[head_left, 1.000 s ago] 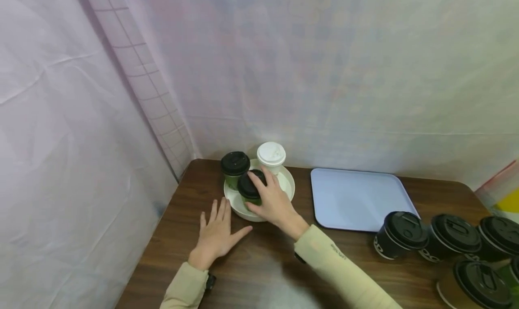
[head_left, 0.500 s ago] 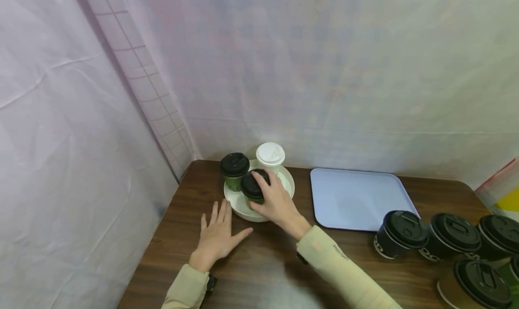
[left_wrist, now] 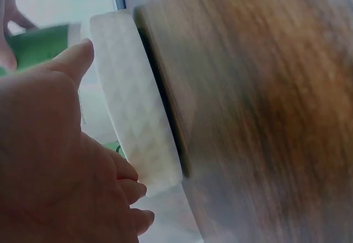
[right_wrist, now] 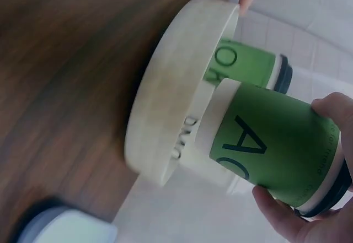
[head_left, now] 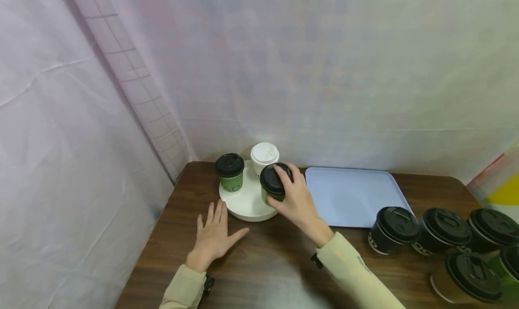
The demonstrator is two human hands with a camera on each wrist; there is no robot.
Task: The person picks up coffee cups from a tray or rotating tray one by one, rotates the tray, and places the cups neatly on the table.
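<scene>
My right hand (head_left: 299,200) grips a green paper coffee cup (right_wrist: 276,144) near its black lid, thumb and fingers on opposite sides. In the right wrist view, the cup's white base hangs over the round white tray (right_wrist: 165,100). A second green coffee cup (head_left: 231,179) with a black lid stands on the tray's left part, and a white lidded cup (head_left: 264,154) stands at its back. With fingers straight and spread, my left hand (head_left: 212,239) lies at the tray's front left edge, its fingertips against or very close to the tray wall.
A pale blue rectangular tray (head_left: 352,198) lies to the right. In front of it and to its right stand several lidded cups, among them a black cup (head_left: 393,230), a brown cup (head_left: 466,277) and a green cup (head_left: 508,266). White curtains (head_left: 324,74) hang behind the brown table (head_left: 259,273).
The green cup in my right hand has risen from the round tray and moved right, uncovering more of the tray. My left hand stays at the tray's edge. The view has shifted slightly.
</scene>
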